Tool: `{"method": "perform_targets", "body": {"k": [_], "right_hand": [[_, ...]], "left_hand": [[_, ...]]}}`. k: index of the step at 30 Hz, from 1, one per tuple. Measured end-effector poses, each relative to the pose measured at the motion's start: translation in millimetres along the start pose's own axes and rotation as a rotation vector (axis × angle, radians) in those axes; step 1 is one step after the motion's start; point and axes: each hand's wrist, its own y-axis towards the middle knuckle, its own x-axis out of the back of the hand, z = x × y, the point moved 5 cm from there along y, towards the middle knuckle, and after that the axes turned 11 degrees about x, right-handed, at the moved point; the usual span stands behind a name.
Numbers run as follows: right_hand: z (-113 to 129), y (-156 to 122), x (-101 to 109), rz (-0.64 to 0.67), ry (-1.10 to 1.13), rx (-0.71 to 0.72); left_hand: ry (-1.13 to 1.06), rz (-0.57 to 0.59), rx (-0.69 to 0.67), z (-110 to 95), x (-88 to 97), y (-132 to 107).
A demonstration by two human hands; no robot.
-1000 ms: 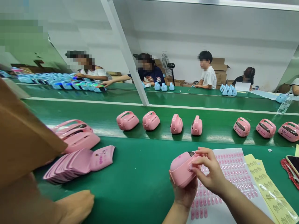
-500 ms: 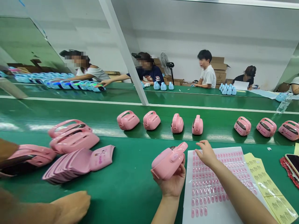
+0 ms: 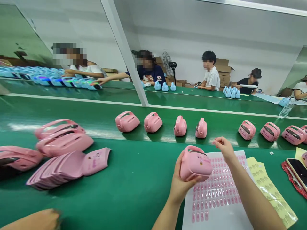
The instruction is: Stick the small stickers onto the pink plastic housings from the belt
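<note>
In the left fingers (image 3: 179, 162), a pink rounded plastic case (image 3: 195, 163), dark-printed; below the right fingers (image 3: 219, 141), a white sheet (image 3: 224, 220) rowed with pink oval stickers (image 3: 213, 193).

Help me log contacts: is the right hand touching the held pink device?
Apart. The head view shows the green table and sheet between the right hand and the pink device, which the left hand holds.

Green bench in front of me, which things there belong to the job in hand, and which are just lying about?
Seem part of the job:
- pink device, held in the left hand
- sheet of pink stickers, near the right hand
- similar pink devices lined up beyond

Probably just lying about:
- phone
- clear bottle
</note>
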Motion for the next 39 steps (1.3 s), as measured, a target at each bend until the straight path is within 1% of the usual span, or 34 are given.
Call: {"method": "perform_targets", "body": {"k": [1,2,4,5,7,9,11,15,20,25,27,30,32,34,36,39], "right_hand": [[9.3,-3.7,9.8,0.031,0.045,0.017],[20.1,-9.4,15.9,0.090,0.106,0.039],[41.5,-24.8,20.9,0.220,0.200,0.056],[50.5,-32.8,20.6,0.274,0.225,0.052],[63.1,-45.0,17.9,0.337,0.214,0.037],[69.2,-51.1,13.8,0.371,0.162,0.035],[70.1,-52.7,10.4,0.391,0.094,0.036],[66.7,-52.2,8.0,0.393,0.026,0.028],[67.2,-52.8,7.4,0.373,0.009,0.037],[69.1,-53.7,5.5,0.382,-0.071,0.050],[70.2,-55.1,5.4,0.363,-0.104,0.107],[71.8,-61.9,4.8,0.334,-0.191,0.255],[72.2,-69.6,4.7,0.312,-0.304,0.363],[71.4,-77.6,5.4,0.284,-0.437,0.443],[69.2,-83.1,6.7,0.265,-0.522,0.469],[64.3,-82.9,9.3,0.272,-0.486,0.431]], "left_hand": [[0.109,-0.014,-0.022,-2.7,-6.4,-6.0],[0.201,-0.010,-0.054,-4.5,-12.5,-11.2],[0.326,0.047,-0.145,-6.0,-23.1,-18.5],[0.358,0.088,-0.189,-5.6,-26.8,-20.4],[0.382,0.162,-0.256,-3.5,-30.8,-21.4],[0.392,0.207,-0.292,-1.2,-32.1,-20.6],[0.403,0.231,-0.302,1.0,-32.8,-19.8],[0.402,0.238,-0.272,4.6,-32.7,-19.3],[0.451,0.256,-0.337,3.8,-33.8,-20.6],[0.449,0.258,-0.337,2.4,-34.9,-21.3],[0.431,0.251,-0.316,1.8,-35.0,-21.5],[0.401,0.229,-0.275,1.3,-34.4,-21.1],[0.400,0.219,-0.268,0.7,-34.5,-20.9],[0.404,0.211,-0.277,0.2,-34.9,-20.9],[0.420,0.206,-0.308,-0.4,-35.6,-21.4],[0.474,0.214,-0.388,-1.4,-37.7,-23.5]]}}
